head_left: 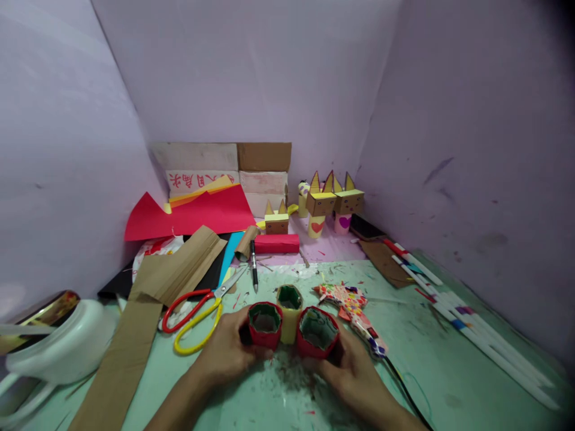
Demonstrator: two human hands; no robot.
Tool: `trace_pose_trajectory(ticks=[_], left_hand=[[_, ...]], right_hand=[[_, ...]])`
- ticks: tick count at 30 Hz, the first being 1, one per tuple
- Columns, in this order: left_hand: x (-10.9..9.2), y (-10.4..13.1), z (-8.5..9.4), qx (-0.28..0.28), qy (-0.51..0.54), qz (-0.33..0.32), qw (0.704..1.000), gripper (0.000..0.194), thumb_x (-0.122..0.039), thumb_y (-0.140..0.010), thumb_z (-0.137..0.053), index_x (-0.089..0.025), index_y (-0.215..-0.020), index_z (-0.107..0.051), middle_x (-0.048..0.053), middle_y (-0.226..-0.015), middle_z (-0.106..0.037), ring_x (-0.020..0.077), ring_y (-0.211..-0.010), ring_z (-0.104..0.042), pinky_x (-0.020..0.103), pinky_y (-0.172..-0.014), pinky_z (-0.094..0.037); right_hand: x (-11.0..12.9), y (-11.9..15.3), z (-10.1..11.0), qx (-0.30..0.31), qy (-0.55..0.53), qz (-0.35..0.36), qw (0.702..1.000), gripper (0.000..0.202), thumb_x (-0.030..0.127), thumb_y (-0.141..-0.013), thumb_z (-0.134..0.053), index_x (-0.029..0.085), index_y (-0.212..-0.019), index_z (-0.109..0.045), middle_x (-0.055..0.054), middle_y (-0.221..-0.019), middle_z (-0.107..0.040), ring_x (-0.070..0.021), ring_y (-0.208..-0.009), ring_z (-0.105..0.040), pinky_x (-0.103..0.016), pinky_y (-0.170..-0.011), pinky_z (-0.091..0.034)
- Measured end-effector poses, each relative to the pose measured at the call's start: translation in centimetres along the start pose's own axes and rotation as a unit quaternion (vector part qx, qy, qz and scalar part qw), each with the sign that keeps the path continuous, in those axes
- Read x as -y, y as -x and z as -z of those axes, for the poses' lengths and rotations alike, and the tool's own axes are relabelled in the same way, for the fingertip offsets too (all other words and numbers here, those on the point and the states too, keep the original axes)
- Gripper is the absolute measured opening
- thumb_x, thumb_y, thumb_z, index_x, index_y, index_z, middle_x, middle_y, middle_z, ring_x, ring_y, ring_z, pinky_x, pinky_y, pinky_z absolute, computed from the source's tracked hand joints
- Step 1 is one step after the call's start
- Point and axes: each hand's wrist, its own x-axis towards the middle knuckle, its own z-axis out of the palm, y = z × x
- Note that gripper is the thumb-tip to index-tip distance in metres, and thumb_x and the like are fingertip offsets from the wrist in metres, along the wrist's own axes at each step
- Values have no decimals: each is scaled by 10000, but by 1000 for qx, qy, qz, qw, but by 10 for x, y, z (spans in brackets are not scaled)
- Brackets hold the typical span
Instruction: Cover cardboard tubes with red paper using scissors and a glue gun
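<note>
My left hand [231, 347] is wrapped round a red paper-covered tube [265, 340] at the lower middle. Another red tube [317, 347], slightly wider at its opening, is held by my right hand [348, 365]. Between and just behind them stands a yellow tube [291, 326], its sides close against both red ones; whether they are joined I cannot tell. All three openings face up and look dark greenish inside. The fingers on the far sides of the red tubes are partly hidden.
Scissors [193, 320] lie left, beside cardboard strips [121, 359]. A patterned glue gun [353, 308] with a black cord lies right. Behind are a pen [254, 269], a red roll [277, 243], cardboard-headed figures [321, 206] and red paper [197, 215]. Markers [467, 323] line the right wall.
</note>
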Motion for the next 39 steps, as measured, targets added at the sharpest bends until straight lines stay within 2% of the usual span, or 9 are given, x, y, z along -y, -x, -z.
trace_pose_trajectory(ticks=[4, 8, 15, 19, 23, 31, 35, 39], left_hand=[[-1, 5, -1, 0, 1, -20, 1000, 227, -239, -616, -697, -168, -831, -676, 4, -772, -671, 187, -721, -569, 293, -671, -448], [-3, 7, -2, 5, -17, -46, 999, 287, -229, -637, -709, -163, -912, -663, 34, -879, -678, 209, -794, -591, 314, -714, -460], [-4, 8, -5, 14, 12, -59, 998, 462, -222, -634, -749, -169, -1078, -634, 63, -1022, -663, 252, -935, -614, 360, -820, -476], [-3, 9, -9, 10, 28, -38, 999, 422, -150, -598, -744, -150, -1008, -646, 59, -972, -683, 248, -884, -629, 350, -776, -495], [-5, 9, -11, 19, 54, -24, 998, 439, -92, -587, -716, -146, -1015, -635, 43, -959, -699, 241, -881, -635, 334, -767, -508], [-7, 9, -13, 18, 38, -33, 999, 409, -109, -615, -647, -148, -1023, -656, 52, -962, -694, 250, -873, -631, 342, -755, -504], [-5, 9, -13, 15, 32, -32, 999, 380, -121, -608, -660, -148, -986, -663, 53, -939, -692, 251, -860, -630, 344, -751, -504], [-3, 10, -13, 8, 24, -30, 999, 321, -144, -614, -664, -148, -934, -668, 50, -892, -686, 244, -819, -628, 345, -732, -503]], right_hand=[[4, 4, 2, 5, 42, 33, 999, 441, 159, -688, -730, 242, -1107, -619, -37, -1028, -675, -234, -912, -637, -320, -790, -514], [8, 4, 3, -8, 91, 72, 993, 418, 135, -660, -724, 232, -1056, -629, -36, -995, -647, -221, -862, -616, -310, -754, -507], [8, -2, -2, 29, 115, 47, 992, 427, 91, -655, -700, 220, -1055, -622, -41, -1003, -640, -227, -920, -604, -342, -816, -481], [5, -2, -3, 36, 109, 52, 992, 446, 90, -666, -668, 216, -1089, -602, -45, -1051, -635, -233, -964, -591, -347, -838, -467], [2, -3, -3, 42, 109, 54, 992, 415, 93, -673, -644, 203, -1071, -604, -40, -1019, -633, -219, -915, -589, -331, -792, -460], [-1, -5, -4, 37, 100, 47, 993, 376, 125, -673, -668, 200, -1037, -611, -34, -973, -633, -206, -848, -573, -316, -739, -444], [-1, -5, -4, 38, 94, 38, 994, 311, 142, -675, -674, 196, -976, -622, -25, -911, -622, -199, -804, -562, -307, -703, -439], [-4, -4, -4, 43, 84, 44, 995, 308, 170, -695, -682, 197, -994, -610, -27, -922, -614, -198, -807, -554, -305, -706, -437]])
